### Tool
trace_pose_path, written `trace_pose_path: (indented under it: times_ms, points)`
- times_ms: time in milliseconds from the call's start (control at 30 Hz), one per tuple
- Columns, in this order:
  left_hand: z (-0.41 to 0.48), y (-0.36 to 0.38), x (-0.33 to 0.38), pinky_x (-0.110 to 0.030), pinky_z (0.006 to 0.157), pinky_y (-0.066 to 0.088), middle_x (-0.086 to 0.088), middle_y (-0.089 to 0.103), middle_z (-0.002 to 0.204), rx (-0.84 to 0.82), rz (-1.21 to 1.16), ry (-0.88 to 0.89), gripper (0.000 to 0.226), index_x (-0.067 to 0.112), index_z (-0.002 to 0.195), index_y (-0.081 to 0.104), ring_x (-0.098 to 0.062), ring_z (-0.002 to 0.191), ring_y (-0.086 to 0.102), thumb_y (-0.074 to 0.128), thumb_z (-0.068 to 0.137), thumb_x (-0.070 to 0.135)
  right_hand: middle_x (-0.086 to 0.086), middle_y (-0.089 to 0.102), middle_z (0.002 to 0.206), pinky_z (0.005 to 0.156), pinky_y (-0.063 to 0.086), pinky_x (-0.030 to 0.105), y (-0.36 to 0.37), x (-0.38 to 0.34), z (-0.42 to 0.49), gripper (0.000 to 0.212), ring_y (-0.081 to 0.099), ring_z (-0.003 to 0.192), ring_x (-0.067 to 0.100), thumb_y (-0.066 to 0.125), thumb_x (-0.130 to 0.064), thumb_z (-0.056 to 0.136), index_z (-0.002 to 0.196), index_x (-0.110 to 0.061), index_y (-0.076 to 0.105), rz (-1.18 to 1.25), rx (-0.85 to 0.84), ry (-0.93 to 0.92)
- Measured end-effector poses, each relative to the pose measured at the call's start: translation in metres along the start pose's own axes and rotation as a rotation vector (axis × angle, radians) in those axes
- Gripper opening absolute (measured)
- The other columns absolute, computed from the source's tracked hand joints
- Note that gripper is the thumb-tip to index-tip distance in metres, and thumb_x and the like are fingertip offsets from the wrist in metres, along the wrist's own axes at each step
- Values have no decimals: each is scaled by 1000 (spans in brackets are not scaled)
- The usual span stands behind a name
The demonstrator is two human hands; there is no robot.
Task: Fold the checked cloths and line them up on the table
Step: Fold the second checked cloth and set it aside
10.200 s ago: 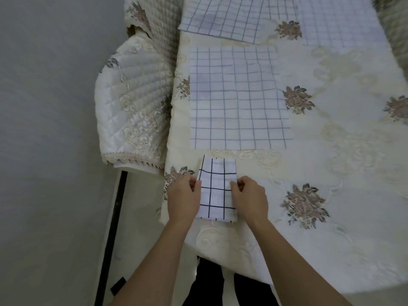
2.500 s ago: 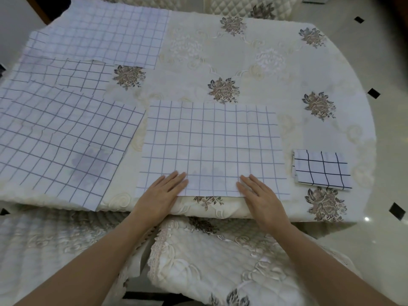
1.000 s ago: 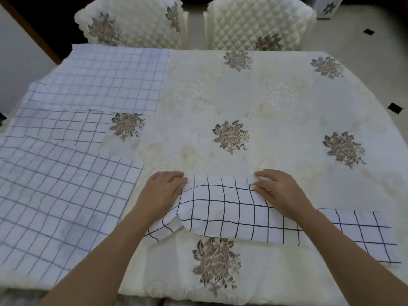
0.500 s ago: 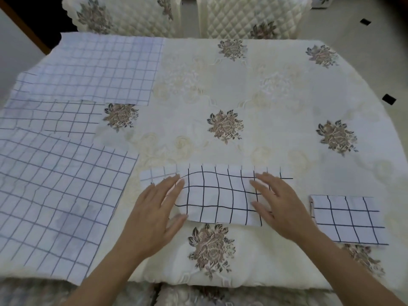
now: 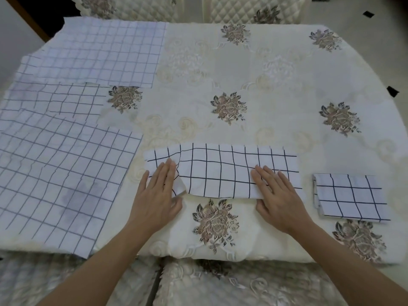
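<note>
- The step in hand, as I judge it, is the folding of one cloth. The half-folded cloth (image 5: 223,173) lies as a long strip on the near middle of the counter (image 5: 276,89), at 6 o'clock of the central flower (image 5: 228,108). Its length runs from 9 to 3 o'clock.
- The left hand (image 5: 157,195) lies flat on the strip's 9 o'clock end, with its fingers (image 5: 165,175) straight and close together and the thumb spread. It presses the cloth and grips nothing.
- The right hand (image 5: 280,199) lies flat on the 3 o'clock end, fingers straight and slightly fanned, also only pressing. Its thumb sits at the strip's near edge; I cannot tell whether it is tucked under.
- The 9 o'clock end is untidy: the top layer is rumpled beside the left fingers, a corner curls at the near edge, and the lower layer juts out toward 12 o'clock.
- The next move probably calls for smoothing that end and squaring the layers. One end would then go over the other, toward the size of the finished piece.
- The folded cloth (image 5: 351,197) lies at 3 o'clock of the strip, near it but apart, and marks where the row begins.
- Three unfolded cloths (image 5: 59,177) lie overlapping from 9 to 11 o'clock, so most of the task seems to remain.
</note>
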State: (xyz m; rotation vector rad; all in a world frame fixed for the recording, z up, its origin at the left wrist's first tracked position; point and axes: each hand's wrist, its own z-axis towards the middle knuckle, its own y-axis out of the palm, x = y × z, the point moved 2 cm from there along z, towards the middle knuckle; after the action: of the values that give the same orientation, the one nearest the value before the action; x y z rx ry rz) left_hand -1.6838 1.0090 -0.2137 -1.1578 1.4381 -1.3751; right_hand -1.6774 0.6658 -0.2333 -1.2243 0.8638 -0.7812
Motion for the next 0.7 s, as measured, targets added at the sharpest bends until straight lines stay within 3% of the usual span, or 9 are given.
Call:
trace_pose_path:
  times_ms: [167, 333, 400, 500, 700]
  points:
    - [11, 6, 3, -47, 113, 39, -14, 25, 163, -59, -14, -9, 82, 1, 157, 12, -27, 144, 38, 38, 92, 45, 11, 41, 156, 118, 31, 51, 8, -3, 6, 58, 38, 146, 28, 41, -20, 96, 153, -9, 39, 3, 57, 56]
    - [16, 7, 0, -46, 106, 46, -14, 37, 157, -73, -59, 3, 73, 1, 155, 22, -29, 139, 46, 20, 101, 50, 8, 38, 158, 119, 28, 49, 15, 3, 1, 53, 34, 147, 28, 32, -25, 104, 154, -13, 36, 14, 12, 77]
    - [15, 6, -4, -46, 107, 45, -13, 36, 158, -76, -59, 27, 68, 1, 155, 24, -29, 139, 45, 13, 103, 44, 7, 36, 160, 119, 28, 50, 15, 5, -1, 52, 32, 148, 27, 32, -27, 105, 155, -14, 35, 19, -7, 73]
    - [11, 5, -10, -51, 111, 41, -10, 32, 160, -74, -29, 48, 64, 3, 155, 23, -28, 141, 42, 21, 99, 33, 5, 35, 160, 119, 27, 51, 13, 9, -2, 52, 31, 149, 27, 32, -25, 105, 155, -14, 35, 20, -6, 69]
    - [-1, 4, -32, -53, 118, 28, -6, 20, 164, -119, 71, 74, 67, 7, 158, 11, -23, 149, 29, 26, 97, 30, 7, 33, 161, 119, 23, 50, 9, 29, -13, 60, 29, 149, 29, 39, -9, 97, 156, -13, 30, -56, -49, 64]
